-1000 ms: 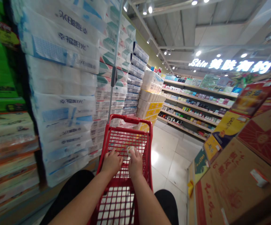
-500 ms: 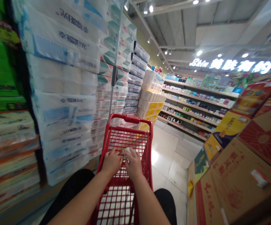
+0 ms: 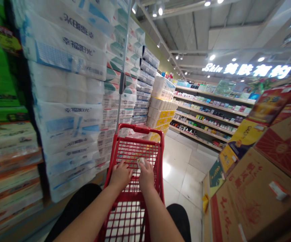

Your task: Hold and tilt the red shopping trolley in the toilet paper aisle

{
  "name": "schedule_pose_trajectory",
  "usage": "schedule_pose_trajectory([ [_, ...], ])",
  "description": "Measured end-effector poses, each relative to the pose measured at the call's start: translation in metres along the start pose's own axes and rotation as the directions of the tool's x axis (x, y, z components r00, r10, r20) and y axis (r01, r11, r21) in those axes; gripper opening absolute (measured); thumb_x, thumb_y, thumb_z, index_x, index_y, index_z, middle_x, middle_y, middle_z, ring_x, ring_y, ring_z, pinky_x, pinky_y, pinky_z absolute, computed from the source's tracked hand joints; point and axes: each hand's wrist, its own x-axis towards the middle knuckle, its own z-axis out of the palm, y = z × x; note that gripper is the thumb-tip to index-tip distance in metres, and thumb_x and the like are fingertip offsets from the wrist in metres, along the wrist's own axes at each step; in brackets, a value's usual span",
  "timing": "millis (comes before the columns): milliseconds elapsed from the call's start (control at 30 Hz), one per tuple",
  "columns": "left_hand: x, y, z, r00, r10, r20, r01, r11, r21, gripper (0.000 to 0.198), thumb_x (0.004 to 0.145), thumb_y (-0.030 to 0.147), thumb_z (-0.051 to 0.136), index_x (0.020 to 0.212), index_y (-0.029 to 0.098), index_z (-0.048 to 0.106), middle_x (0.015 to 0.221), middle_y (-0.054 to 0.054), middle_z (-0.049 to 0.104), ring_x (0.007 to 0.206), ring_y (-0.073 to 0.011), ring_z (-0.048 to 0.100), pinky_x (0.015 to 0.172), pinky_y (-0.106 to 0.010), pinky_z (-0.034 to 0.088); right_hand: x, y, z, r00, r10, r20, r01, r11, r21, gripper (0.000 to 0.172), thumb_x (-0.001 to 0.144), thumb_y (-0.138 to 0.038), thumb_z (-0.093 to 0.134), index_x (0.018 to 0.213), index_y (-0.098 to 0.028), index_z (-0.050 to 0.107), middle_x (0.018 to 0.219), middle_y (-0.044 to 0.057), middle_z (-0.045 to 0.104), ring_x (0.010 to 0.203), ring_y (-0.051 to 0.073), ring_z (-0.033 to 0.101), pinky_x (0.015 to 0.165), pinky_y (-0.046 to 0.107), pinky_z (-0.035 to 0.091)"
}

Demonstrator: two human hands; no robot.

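Note:
A red plastic basket cart stands in front of me between my knees. My right hand is closed on a small crumpled whitish wad, perhaps tissue or a wrapper, at its fingertips. It is over the right part of the upper grid. To its left, my left hand has its fingers apart and slightly bent, with nothing seen in it. It lies over or against the grid; contact cannot be made out. A gap of grid separates the two hands.
Stacked packs of paper rolls rise close on my left, beside a thin metal pole. Cardboard cartons are piled on the right. Pale floor tiles run between them toward shelves of small boxes.
My right hand has moved right, away from the left hand, carrying the whitish wad with it. My left hand stays over the grid, its fingers a little straighter. The cart has hardly shifted.

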Motion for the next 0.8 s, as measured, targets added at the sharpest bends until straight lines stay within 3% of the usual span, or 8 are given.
schedule_pose_trajectory([
  [133,0.000,0.001,-0.002,1.000,0.000,0.018,0.000,1.000,0.006,0.035,0.089,0.025,0.040,0.084,0.021,0.075,0.106,-0.009,0.070,0.125,-0.0345,0.046,0.095,-0.050,0.038,-0.002,-0.003,-0.002,0.984,-0.151,0.097,0.147,0.988,0.044,0.050,0.073,0.001,0.049,0.109,-0.025,0.070,0.130,0.005,0.058,0.122,0.025,0.047,0.100,0.041,0.043],
  [267,0.000,0.000,-0.001,1.000,0.014,-0.003,-0.013,0.999,0.030,0.039,0.092,0.029,0.037,0.084,0.022,0.075,0.107,-0.009,0.070,0.126,-0.0333,0.046,0.096,-0.050,0.038,0.001,0.000,-0.007,1.000,0.021,-0.009,-0.021,1.000,-0.002,0.062,0.073,0.004,0.042,0.125,-0.024,0.060,0.127,0.008,0.058,0.114,0.023,0.051,0.095,0.041,0.045],
  [333,0.000,0.000,-0.001,1.000,0.012,-0.002,-0.012,0.999,0.031,0.040,0.092,0.030,0.037,0.084,0.021,0.075,0.107,-0.009,0.070,0.126,-0.0334,0.045,0.096,-0.050,0.038,0.001,-0.001,-0.008,0.999,0.044,-0.012,-0.044,0.999,-0.010,0.070,0.071,0.005,0.040,0.136,-0.019,0.049,0.126,0.011,0.058,0.113,0.023,0.051,0.094,0.042,0.045],
  [400,0.000,0.000,-0.001,1.000,0.009,0.010,-0.009,1.000,0.030,0.039,0.092,0.030,0.037,0.086,0.021,0.075,0.107,-0.009,0.070,0.126,-0.0340,0.045,0.095,-0.051,0.038,-0.001,-0.005,-0.006,0.998,-0.043,0.050,0.042,0.999,0.020,0.074,0.069,0.005,0.041,0.139,-0.016,0.044,0.125,0.012,0.059,0.114,0.023,0.050,0.096,0.041,0.044],
  [500,0.001,0.001,-0.002,1.000,0.005,0.028,-0.006,1.000,0.029,0.038,0.092,0.029,0.037,0.088,0.022,0.075,0.107,-0.008,0.070,0.127,-0.0346,0.044,0.095,-0.050,0.038,-0.002,-0.008,-0.005,0.983,-0.145,0.111,0.136,0.987,0.084,0.069,0.067,0.005,0.043,0.130,-0.019,0.053,0.123,0.007,0.061,0.115,0.022,0.050,0.098,0.038,0.043],
  [667,0.000,0.002,-0.003,1.000,-0.005,0.016,0.005,1.000,0.022,0.039,0.092,0.030,0.037,0.085,0.021,0.074,0.109,-0.009,0.070,0.126,-0.0328,0.045,0.097,-0.050,0.036,-0.001,-0.006,-0.010,0.999,0.052,-0.016,-0.051,0.998,0.046,0.056,0.071,0.003,0.045,0.121,-0.019,0.059,0.119,0.009,0.061,0.112,0.023,0.049,0.097,0.041,0.043],
  [800,-0.001,0.001,-0.003,1.000,0.010,0.024,-0.011,1.000,0.024,0.038,0.092,0.029,0.038,0.087,0.021,0.074,0.108,-0.008,0.070,0.126,-0.0343,0.045,0.095,-0.050,0.037,-0.003,-0.013,-0.010,0.983,-0.157,0.095,0.151,0.986,0.074,0.060,0.068,0.004,0.044,0.118,-0.023,0.062,0.120,0.005,0.061,0.110,0.020,0.050,0.095,0.035,0.044],
])
